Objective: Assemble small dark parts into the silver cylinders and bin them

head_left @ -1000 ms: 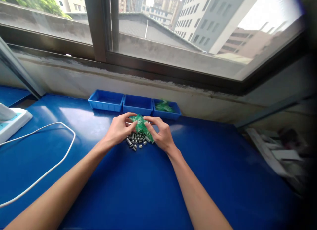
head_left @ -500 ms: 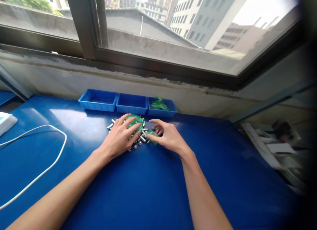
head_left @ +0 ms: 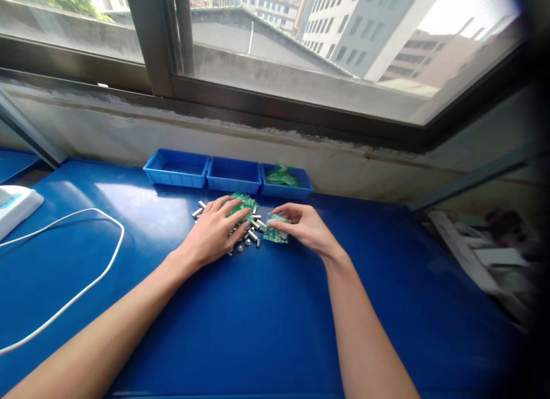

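Observation:
My left hand lies over a mixed pile, its fingers spread and resting on green plastic pieces. Around and under it are several small silvery metal cylinders and round metal bits, partly hidden by the hand. To the right of the pile, my right hand pinches a small bunch of clear green plastic packets between thumb and fingers. The packets are just over the table surface; whether they touch it I cannot tell.
Three blue bins stand in a row at the wall: the left bin, the middle bin and the right bin, which holds green pieces. A white cable curves over the blue table from a white power strip.
My right hand has closed on the green packets and drawn them slightly right, away from the pile. My left hand stays spread on the pile. The view has shifted slightly.

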Demonstrator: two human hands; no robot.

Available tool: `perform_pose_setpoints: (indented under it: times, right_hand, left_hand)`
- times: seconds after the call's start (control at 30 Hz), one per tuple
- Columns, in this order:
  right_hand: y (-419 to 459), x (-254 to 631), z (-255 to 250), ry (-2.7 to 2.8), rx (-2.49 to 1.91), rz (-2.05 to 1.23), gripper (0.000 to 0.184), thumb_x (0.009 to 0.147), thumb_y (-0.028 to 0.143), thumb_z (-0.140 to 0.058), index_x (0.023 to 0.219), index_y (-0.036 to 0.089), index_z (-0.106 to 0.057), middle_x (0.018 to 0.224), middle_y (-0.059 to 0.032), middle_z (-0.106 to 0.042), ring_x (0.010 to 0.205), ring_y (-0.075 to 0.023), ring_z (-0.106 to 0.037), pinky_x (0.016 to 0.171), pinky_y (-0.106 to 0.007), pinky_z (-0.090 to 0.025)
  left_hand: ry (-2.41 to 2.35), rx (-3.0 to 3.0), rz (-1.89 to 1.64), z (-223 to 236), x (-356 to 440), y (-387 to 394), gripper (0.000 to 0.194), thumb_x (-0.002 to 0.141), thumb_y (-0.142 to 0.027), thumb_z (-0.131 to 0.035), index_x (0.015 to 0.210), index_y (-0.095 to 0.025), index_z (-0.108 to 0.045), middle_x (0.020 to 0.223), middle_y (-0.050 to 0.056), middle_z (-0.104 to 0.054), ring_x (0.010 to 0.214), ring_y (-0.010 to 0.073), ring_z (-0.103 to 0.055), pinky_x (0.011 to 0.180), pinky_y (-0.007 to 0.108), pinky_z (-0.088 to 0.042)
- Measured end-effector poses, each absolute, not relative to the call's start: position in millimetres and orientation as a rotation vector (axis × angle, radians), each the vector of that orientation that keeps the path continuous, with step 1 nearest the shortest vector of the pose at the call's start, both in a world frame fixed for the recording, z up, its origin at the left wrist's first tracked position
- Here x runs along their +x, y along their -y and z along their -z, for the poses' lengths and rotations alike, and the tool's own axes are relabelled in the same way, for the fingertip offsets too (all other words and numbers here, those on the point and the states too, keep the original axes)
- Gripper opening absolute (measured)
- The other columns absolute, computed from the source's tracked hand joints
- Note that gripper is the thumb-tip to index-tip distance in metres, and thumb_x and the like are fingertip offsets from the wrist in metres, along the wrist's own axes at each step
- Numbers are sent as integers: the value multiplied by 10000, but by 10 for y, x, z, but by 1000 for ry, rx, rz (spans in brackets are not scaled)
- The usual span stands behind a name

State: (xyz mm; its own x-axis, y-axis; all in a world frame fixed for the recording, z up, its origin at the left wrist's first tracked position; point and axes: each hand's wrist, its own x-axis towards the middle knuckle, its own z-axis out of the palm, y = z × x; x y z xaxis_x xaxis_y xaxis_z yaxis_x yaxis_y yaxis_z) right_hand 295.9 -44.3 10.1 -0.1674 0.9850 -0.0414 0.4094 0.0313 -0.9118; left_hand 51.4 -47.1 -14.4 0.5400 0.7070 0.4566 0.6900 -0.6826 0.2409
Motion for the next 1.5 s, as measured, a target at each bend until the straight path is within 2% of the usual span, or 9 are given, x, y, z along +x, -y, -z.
perform_pose_setpoints:
  times: [0.13,0.23,0.4,0.6,0.83,0.97,1.23,1.37,1.5]
  right_hand:
    - [452,2925,-170,1377,-1297,-1183,382,650,437,-859,851,183,-656,692,19,-619,501,-81,-489,417,-207,-344]
    - [466,2845,-180,1217,-1171,-1303,366,681,402,-853,790,200,-569,650,58,-573,460,-62,-510,432,-193,-390]
    - [511,2720,-181,1215,-1014,-1439,323,715,342,-839,878,214,-591,873,-9,-714,774,-165,-712,738,-292,-567]
    - [523,2658,-153,1291,-924,-1382,243,715,259,-840,823,197,-631,1073,-44,-734,1023,-186,-684,952,-327,-514]
    - [458,2595,-86,1130,-993,-1294,281,704,322,-841,895,193,-680,727,9,-723,563,-110,-644,570,-230,-511]
    - [401,2615,-39,998,-1092,-1095,335,672,359,-851,905,183,-686,653,10,-703,508,-125,-629,503,-233,-479]
    - [189,2913,14,1165,-1345,-145,262,864,356,-643,1039,170,-701,1043,-113,-748,977,-251,-715,911,-386,-552]
    - [112,2951,76,1592,-1491,27,336,898,344,-588,1175,184,-689,1305,-125,-653,1321,-293,-511,1119,-480,-390]
    - [124,2924,119,1758,-1625,123,461,929,431,-545,1319,195,-612,1394,-124,-588,1444,-331,-322,1152,-561,-280]
  left_hand:
    - [-1236,2738,-827,146,513,468,383,996,-373,-451,1315,-225,-605,1374,121,-576,1302,317,-464,1057,524,-435]
    - [-1232,2751,-828,155,511,464,386,993,-379,-455,1310,-220,-607,1368,127,-579,1297,319,-467,1052,526,-437]
    - [-1241,2755,-835,154,518,464,388,992,-379,-455,1309,-206,-598,1364,125,-581,1283,312,-475,1060,513,-434]
    - [-1226,2736,-851,130,519,470,371,995,-384,-447,1293,-219,-595,1360,119,-582,1277,299,-482,1060,510,-438]
    - [-1253,2719,-889,178,531,475,358,981,-361,-472,1280,-216,-606,1371,127,-566,1292,314,-466,1063,519,-441]
    - [-1282,2718,-923,185,548,485,387,974,-370,-490,1335,-265,-584,1492,120,-456,1395,344,-363,1109,565,-384]
    - [-1211,2755,-757,144,556,485,338,1003,-410,-419,1191,-233,-637,1477,94,-493,1442,309,-330,1178,567,-286]
    - [-1219,2737,-778,160,556,474,353,1004,-415,-415,1208,-216,-622,1447,115,-527,1402,283,-407,1167,564,-304]
    - [-1202,2751,-813,166,548,464,383,1004,-397,-424,1284,-207,-605,1403,126,-573,1374,274,-456,1170,565,-296]
